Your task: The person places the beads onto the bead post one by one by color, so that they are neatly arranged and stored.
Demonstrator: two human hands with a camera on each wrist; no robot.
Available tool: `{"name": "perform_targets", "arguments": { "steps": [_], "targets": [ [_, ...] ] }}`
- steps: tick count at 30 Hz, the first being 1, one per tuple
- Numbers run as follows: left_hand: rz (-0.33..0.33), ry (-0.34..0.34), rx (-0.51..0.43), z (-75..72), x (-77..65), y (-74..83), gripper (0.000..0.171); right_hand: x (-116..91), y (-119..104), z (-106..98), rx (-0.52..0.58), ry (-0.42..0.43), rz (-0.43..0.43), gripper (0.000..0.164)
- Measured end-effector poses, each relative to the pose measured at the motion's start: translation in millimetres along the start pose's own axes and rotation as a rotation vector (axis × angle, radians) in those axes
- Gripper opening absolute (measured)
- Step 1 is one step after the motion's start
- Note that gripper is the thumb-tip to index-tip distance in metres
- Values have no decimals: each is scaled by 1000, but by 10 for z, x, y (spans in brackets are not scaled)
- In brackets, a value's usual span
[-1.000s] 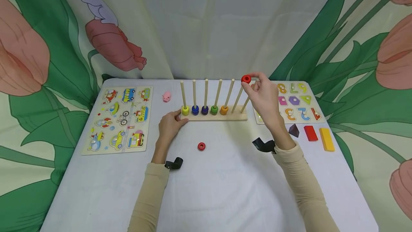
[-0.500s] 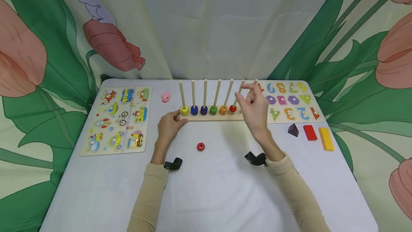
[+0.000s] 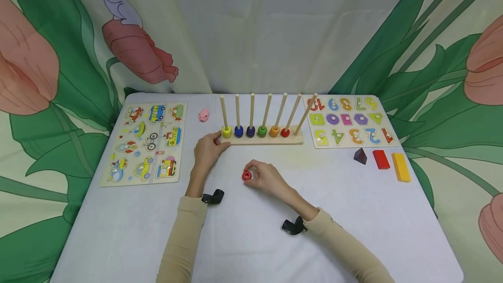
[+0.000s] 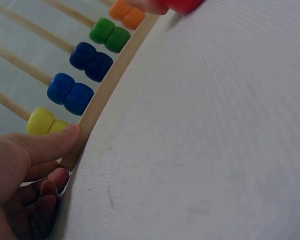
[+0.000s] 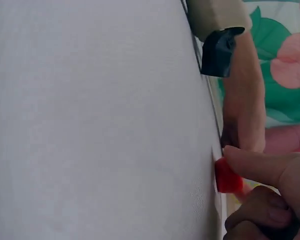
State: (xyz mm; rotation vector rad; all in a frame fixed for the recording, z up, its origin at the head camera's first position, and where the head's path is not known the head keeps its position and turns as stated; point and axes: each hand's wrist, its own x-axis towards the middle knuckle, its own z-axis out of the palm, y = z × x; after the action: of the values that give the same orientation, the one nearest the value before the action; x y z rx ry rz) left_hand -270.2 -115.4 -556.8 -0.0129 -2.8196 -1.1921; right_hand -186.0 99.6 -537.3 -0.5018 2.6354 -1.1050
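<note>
A wooden peg stand with a row of upright pegs stands at the middle of the table. My left hand grips its left end, the thumb along the front in the left wrist view. Yellow, blue, green and orange beads sit in pairs low on their pegs. One red bead is at the foot of the sixth peg, while the rightmost peg is bare. In front of the stand, my right hand pinches another red bead between thumb and finger, at the white cloth.
A vehicle puzzle board lies on the left and a number-and-shape board on the right. Beyond the stand's left end is a small pink pig. A dark pyramid, a red block and a yellow block lie at right.
The red bead from my right hand went onto the sixth peg. That hand then came down and left to the red bead on the cloth and took hold of it. My left hand stayed put.
</note>
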Motion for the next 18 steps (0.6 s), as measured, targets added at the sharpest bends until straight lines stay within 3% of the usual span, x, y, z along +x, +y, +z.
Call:
{"name": "perform_targets", "arguments": {
  "steps": [3,5,13,18],
  "targets": [
    [-1,-2,4,-11,-5,0,61,-7,-49,-49,-8,69,0,32],
    [-1,-2,8,-7,-1,9,61,-14,-112,-193,0,128,9,32],
    [10,0,19,-9,15,6,61,-34,-453,-1152,79,440,-54,35],
    [13,-4,19,-11,7,-8,62,-43,-592,-1560,84,653,-108,37]
  ]
}}
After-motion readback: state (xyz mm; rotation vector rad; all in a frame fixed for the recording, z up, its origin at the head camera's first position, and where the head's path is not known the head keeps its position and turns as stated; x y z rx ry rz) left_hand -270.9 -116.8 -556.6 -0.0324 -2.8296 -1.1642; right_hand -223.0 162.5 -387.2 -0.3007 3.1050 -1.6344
